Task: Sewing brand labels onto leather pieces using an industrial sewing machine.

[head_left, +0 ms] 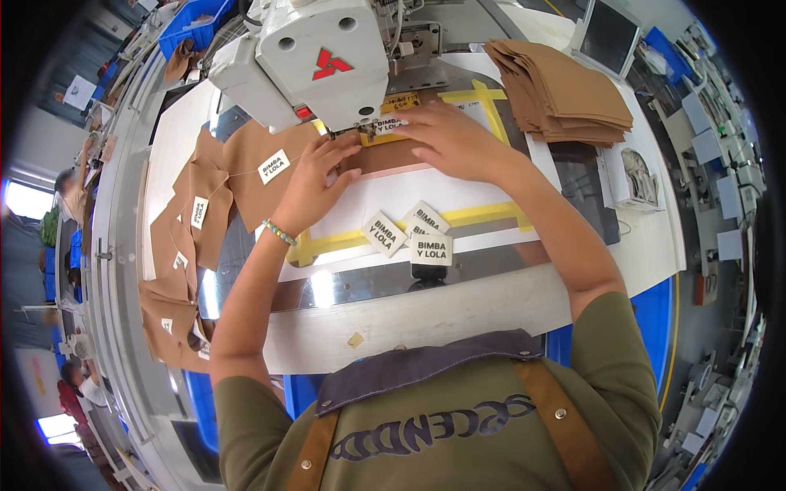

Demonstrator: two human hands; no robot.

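Observation:
Under the head of a white industrial sewing machine [327,61] lies a brown fabric piece [385,157]. A white printed label [388,126] rests on it within a yellow-edged frame by the needle area. My left hand [315,180] is just left of the needle, its fingers bent forward and thumb apart, holding nothing I can see. My right hand [458,143] reaches in from the right, fingers stretched out toward the label and the fabric. The fingertips partly cover the label's right end. Nearer me, several loose white labels [431,248] lie overlapping by a small dark block.
Brown pieces with labels sewn on, joined by thread, trail down the left side [209,237]. A stack of brown pieces [565,94] stands at the right back, near a screen [610,37] and a white box [634,180]. Yellow tape [344,244] borders the white work sheet.

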